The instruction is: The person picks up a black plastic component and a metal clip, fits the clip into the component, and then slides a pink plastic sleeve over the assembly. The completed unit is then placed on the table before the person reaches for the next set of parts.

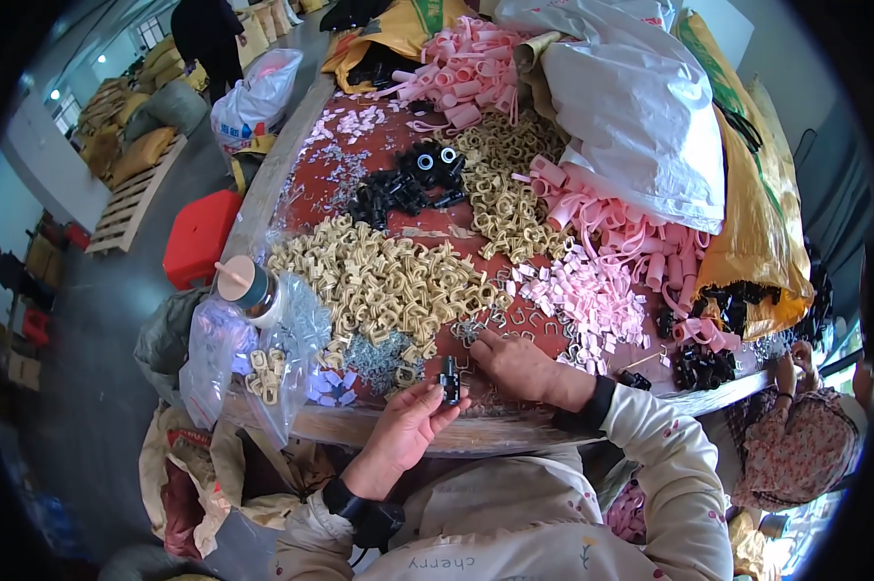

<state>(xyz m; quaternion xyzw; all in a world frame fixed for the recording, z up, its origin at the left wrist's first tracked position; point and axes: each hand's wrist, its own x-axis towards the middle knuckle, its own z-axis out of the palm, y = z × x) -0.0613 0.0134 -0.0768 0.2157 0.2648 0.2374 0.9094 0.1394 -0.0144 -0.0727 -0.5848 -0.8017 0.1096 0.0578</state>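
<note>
My left hand [406, 429] holds up a small black plastic part [449, 381] between thumb and fingers, just over the table's near edge. Beyond it my right hand [519, 366] reaches down to the red table top, its fingertips drawn together among loose U-shaped metal clips [519, 320]. Whether a clip is in those fingertips is hidden. A big heap of beige plastic rings [389, 281] spreads just past both hands. Small pale pink pieces [592, 300] lie to the right of my right hand, and a pile of tiny metal bits [377, 356] lies left of my left hand.
Black parts [398, 194] and pink looped pieces [466, 63] are heaped farther back. A white sack [640, 116] and yellow sacks [756, 203] stand at the right. A lidded bottle [248, 286] and clear bags are at left, near a red stool [200, 237]. Another person [795, 445] sits at right.
</note>
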